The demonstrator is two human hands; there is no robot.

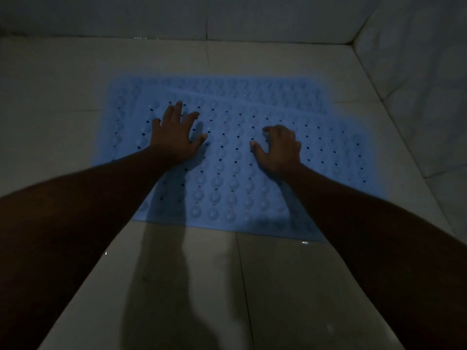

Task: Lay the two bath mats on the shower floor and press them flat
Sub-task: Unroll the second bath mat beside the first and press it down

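The 2 mats lie on the shower floor [63,97], near mat [227,178] overlapping far mat [227,84]; left hand [174,137] presses it spread-fingered, right hand [280,147] rests bent-fingered (grip indeterminate); flattening appears unfinished.

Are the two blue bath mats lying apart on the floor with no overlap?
No, the near mat lies partly over the far mat, covering its near edge.

I see the near mat [235,178] in light blue, patterned with rows of rounded bumps and small dark holes between them. The far mat [227,84] is the same blue, its pattern fainter. The shower floor [63,79] is off-white tile with thin dark grout lines; the wall [126,16] is pale grey.
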